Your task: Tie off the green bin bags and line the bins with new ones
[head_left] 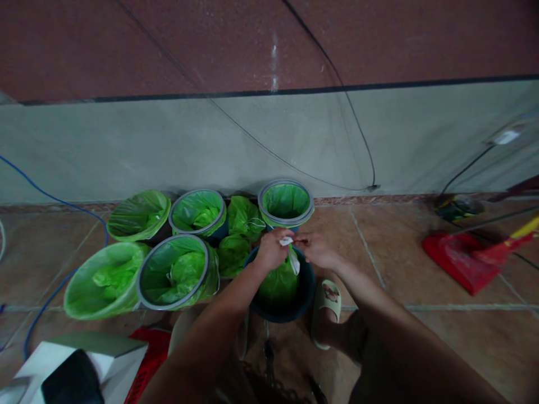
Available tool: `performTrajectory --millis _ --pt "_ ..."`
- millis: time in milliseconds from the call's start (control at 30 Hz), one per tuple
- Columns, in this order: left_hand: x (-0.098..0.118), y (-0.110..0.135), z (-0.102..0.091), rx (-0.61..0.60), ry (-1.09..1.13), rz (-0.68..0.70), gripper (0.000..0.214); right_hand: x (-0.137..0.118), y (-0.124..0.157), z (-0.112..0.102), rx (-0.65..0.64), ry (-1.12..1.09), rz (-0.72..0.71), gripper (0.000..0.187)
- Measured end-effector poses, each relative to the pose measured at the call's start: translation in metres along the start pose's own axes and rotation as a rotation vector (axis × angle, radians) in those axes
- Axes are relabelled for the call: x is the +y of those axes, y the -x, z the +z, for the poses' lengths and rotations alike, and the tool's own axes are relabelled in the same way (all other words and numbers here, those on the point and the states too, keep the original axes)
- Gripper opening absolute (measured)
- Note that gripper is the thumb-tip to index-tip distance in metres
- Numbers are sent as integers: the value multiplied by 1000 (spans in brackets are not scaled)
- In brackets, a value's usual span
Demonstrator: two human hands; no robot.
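Left hand (273, 247): fingers closed in a pinch on a white strip (286, 241) above the green bag (275, 286). Right hand (315, 248): fingers curled, just beside it — whether they grip anything cannot be told. The bag sits inside the dark bin (310, 289) on the floor (404, 264). Judged risks: uneven pulling could tear the thin plastic; a sideways tug could tip the bin against the slipper (330, 297) — close by.

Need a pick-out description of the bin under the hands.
Along the foot of the pale lower wall stands a cluster of green-lined bins. At its front right, below the left hand and right hand, is the dark blue bin. Unlike its neighbours, its rim is bare, with no liner folded over it.
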State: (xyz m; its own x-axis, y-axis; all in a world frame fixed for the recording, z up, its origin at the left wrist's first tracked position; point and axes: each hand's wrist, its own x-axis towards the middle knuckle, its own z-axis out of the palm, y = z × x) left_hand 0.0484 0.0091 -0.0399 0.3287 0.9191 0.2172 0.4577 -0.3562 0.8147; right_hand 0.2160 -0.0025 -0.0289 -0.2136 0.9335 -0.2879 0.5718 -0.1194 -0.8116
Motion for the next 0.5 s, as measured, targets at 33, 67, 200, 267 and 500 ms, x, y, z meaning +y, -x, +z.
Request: performTrajectory --millis 33,67,200,267,500 --pt "0 0 1 21 28 15 35 -1 -1 -1 22 -22 1 23" --pt "-1 0 2 38 73 8 35 -3 -1 -1 34 -54 6 23" --pt "-1 -4 4 36 297 -117 34 -6 -2 -2 -28 -260 32 23" --pt "0 -6 4 21 375 -169 31 -6 -3 -2 -64 -357 46 27" --pt "4 -7 1 55 501 -369 12 -10 -2 -6 -71 -458 106 25"
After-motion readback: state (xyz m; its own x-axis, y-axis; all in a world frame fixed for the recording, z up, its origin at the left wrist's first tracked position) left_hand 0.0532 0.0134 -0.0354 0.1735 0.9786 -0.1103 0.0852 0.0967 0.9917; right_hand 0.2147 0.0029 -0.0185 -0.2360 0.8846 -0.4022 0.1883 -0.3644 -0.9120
